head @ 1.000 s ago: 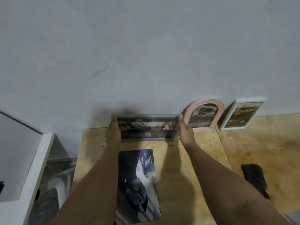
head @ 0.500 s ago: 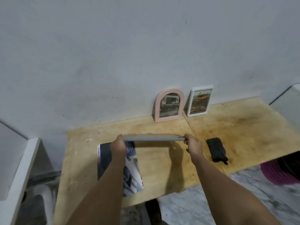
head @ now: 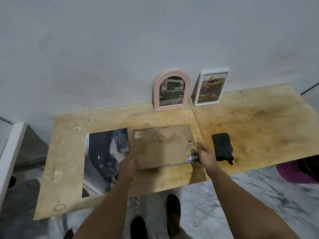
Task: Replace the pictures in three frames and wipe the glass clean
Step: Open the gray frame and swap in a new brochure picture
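Observation:
A grey rectangular frame [head: 164, 145] lies face down on the wooden table [head: 259, 121], its stained brown backing up. My left hand [head: 128, 163] grips its near left corner. My right hand [head: 206, 156] holds its right edge, where a dark printed picture corner [head: 194, 157] sticks out. A large dark car picture [head: 103, 157] lies flat left of the frame, partly under it. A black cloth [head: 222, 147] rests just right of my right hand. A pink arched frame [head: 156, 94] and a white frame [head: 214, 70] lean against the wall, each with a picture inside.
The table's front edge runs just below my hands, over a marble floor where my dark shoes [head: 173, 209] stand. A purple basket [head: 293, 173] sits under the table at the right. A white cabinet edge [head: 10, 152] stands at the left.
The grey frame came away from the wall, was tipped over and now lies face down on the table. Both hands travelled with it toward me. The view has pulled back.

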Available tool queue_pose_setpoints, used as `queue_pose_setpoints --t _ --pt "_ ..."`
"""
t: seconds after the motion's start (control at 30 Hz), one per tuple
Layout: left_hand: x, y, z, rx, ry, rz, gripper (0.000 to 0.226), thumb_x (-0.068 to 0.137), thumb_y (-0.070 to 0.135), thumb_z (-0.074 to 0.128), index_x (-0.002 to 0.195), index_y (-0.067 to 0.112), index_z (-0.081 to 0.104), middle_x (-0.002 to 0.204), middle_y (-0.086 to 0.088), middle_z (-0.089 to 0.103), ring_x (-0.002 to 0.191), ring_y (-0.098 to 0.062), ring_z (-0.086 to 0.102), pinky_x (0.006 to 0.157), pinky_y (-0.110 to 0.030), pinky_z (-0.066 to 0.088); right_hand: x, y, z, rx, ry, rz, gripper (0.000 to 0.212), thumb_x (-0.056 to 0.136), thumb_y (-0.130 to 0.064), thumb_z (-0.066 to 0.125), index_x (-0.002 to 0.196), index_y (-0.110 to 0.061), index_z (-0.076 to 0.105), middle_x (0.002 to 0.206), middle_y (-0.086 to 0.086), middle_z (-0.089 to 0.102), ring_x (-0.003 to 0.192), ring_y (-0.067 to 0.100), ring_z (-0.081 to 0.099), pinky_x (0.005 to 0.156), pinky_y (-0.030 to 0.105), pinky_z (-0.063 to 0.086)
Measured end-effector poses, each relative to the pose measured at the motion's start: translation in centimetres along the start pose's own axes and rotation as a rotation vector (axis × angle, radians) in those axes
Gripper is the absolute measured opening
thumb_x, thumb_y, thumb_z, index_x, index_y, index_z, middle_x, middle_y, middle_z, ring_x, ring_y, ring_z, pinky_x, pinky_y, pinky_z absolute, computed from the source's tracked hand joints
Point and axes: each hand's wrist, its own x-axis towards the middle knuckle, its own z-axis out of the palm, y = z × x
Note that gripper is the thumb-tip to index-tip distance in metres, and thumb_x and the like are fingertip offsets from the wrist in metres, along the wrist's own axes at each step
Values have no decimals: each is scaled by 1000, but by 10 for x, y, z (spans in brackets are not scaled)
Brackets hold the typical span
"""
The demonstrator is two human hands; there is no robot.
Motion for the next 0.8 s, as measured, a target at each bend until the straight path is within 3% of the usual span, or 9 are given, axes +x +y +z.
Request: queue_pose_setpoints --t 0.07,0.13,0.23,0.33,0.4,0.5,0.67,0.8 --pt "-7 -4 8 28 48 3 14 100 26 54 102 20 67 114 -12 70 102 -31 64 98 -49 52 3 2 -4 -92 -30 -16 27 100 -7 56 126 -13 64 111 3 67 92 15 65 81 37 55" --pt "-8 -7 15 146 141 26 26 101 25 52 116 12 69 115 -16 70 101 -36 65 91 -47 52 7 4 -7 -207 -58 -28 21 100 -9 58 119 -14 66 108 7 71 86 15 65 77 35 54" --pt "-10 -13 26 364 175 120 31 103 22 48 125 8 65 116 -18 67 106 -38 64 82 -37 46 14 4 -10 -403 -43 -48 15 97 -14 59 94 -17 73 103 7 74 90 23 67 78 35 55" --pt "-5 -18 28 559 178 225 32 98 20 50 127 11 60 129 -16 60 114 -40 61 89 -41 48 19 6 -9 -555 -52 -6 22 94 -19 61 80 -11 76 80 7 70 79 27 64 62 33 49" --pt "-1 -17 29 668 163 223 48 91 28 46 136 13 53 140 -16 51 116 -43 58 94 -50 51 24 11 -4 -514 -55 60 24 90 -21 65 82 0 76 80 15 72 80 33 66 61 37 46" --pt "3 -13 31 818 61 194 68 82 31 50 146 11 41 148 -17 41 120 -46 54 95 -52 51 31 14 2 -388 57 185 27 88 -22 65 85 4 69 85 18 70 80 35 63 62 39 44" --pt "13 -20 34 924 68 194 59 89 23 54 146 14 41 148 -18 37 122 -46 52 98 -51 49 28 11 7 -290 106 241 20 90 -18 59 82 -1 64 72 10 61 74 31 57 64 37 42" --pt "18 -22 31 937 51 216 64 88 24 56 149 16 37 145 -18 37 121 -46 50 97 -51 50 37 18 12 -25 152 397 23 79 -19 61 84 2 70 77 14 72 71 34 68 65 45 57"
